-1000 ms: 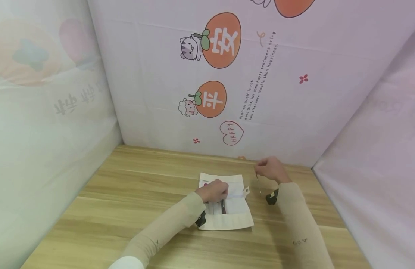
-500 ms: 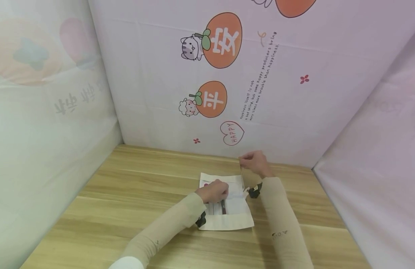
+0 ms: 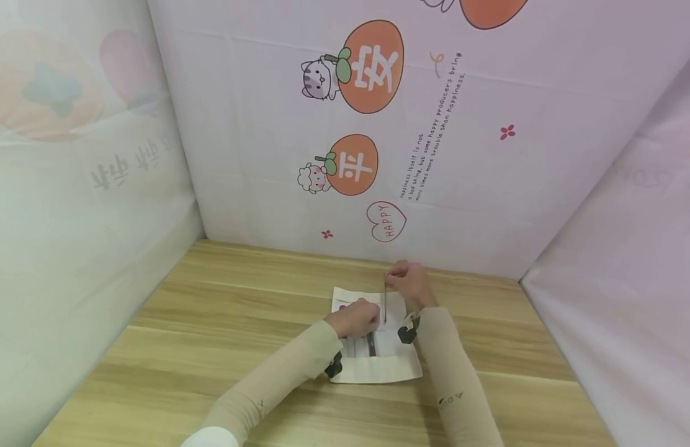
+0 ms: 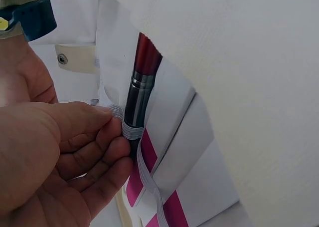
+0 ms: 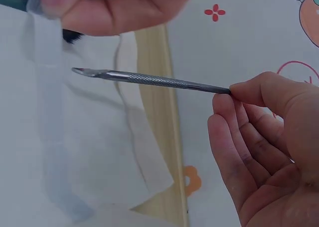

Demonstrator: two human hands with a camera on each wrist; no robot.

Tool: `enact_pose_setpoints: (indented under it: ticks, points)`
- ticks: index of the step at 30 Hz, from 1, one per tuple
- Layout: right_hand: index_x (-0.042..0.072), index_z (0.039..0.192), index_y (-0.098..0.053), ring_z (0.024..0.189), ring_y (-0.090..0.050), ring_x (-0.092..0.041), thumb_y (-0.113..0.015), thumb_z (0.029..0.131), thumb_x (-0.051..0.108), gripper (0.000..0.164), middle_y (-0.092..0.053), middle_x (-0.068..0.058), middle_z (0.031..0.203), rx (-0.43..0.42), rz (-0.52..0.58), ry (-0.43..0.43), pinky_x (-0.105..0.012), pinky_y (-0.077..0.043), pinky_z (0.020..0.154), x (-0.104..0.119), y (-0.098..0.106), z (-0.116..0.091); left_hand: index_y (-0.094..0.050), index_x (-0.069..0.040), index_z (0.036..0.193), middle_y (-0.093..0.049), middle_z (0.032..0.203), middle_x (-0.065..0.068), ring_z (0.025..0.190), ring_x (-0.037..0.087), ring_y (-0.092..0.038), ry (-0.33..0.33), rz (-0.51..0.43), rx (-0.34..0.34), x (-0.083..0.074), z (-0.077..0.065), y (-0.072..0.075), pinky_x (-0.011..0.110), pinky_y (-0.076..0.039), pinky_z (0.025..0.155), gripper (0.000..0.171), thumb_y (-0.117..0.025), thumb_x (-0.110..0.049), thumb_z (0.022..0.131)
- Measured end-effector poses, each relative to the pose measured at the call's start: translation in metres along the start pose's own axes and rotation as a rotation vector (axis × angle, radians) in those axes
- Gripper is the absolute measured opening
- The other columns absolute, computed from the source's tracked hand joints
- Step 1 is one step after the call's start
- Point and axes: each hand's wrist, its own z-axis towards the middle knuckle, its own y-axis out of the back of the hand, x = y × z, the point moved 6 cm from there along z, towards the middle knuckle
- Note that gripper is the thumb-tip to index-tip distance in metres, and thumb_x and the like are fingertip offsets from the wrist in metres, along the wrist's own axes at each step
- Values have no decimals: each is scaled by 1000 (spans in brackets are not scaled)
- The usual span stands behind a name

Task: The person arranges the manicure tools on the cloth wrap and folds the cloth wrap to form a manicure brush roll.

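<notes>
A white fabric tool roll (image 3: 391, 366) lies unrolled on the table. My left hand (image 3: 356, 316) is over its middle and pinches the white elastic band (image 4: 133, 132) between thumb and fingers. Beside those fingers, a makeup brush (image 4: 138, 95) with reddish bristles and a dark handle passes under a loop of the band. My right hand (image 3: 412, 284) is above the roll's far edge. Its thumb and fingertips pinch one end of a metal cuticle pusher (image 5: 154, 81) with a knurled handle. The flattened tip points toward the roll, near the band.
White tools with magenta parts (image 4: 174, 209) sit in the roll left of the brush. A snap tab (image 4: 75, 57) is at its right side. The wooden table (image 3: 222, 310) meets a printed cloth wall (image 3: 267, 186) just behind the right hand.
My right hand has moved left from the table beside the roll, bringing the cuticle pusher over the roll close to my left hand. The left hand has kept its place.
</notes>
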Motion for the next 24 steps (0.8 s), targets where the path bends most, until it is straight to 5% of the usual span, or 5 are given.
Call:
enact_pose_setpoints:
  ticks: [9, 12, 16, 24]
  points:
    - [0, 99, -78, 93, -72, -20, -73, 92, 5, 10, -53, -14, 132, 62, 67, -44, -27, -63, 80, -3, -19, -3, -64, -9, 80, -50, 68, -9, 61, 5, -45, -19, 0, -4, 0, 0, 0, 17, -37, 59, 23, -64, -6, 102]
    - [1, 100, -78, 89, -75, -19, -74, 92, 8, 12, -62, -19, 131, 100, 60, -67, -29, -63, 80, -2, -23, -6, -61, -11, 77, -49, 68, -9, 60, 4, -45, -12, -10, 7, 2, 1, -2, 17, -37, 59, 26, -64, -7, 103]
    - [5, 101, -79, 86, -76, -19, -74, 92, 14, 14, -78, -15, 106, 156, 13, -114, -32, -63, 79, -2, -27, -10, -58, -14, 76, -48, 66, -9, 58, 3, -44, 1, -25, 20, 5, 2, -3, 17, -36, 57, 29, -63, -9, 104]
    - [3, 93, -78, 79, -76, -19, -74, 87, 8, 9, -79, -11, 94, 251, -29, -181, -33, -64, 75, -6, -30, -11, -68, -11, 84, -57, 73, -8, 63, 3, -48, -23, -1, -3, 4, 0, 0, 16, -40, 62, 18, -65, -7, 102]
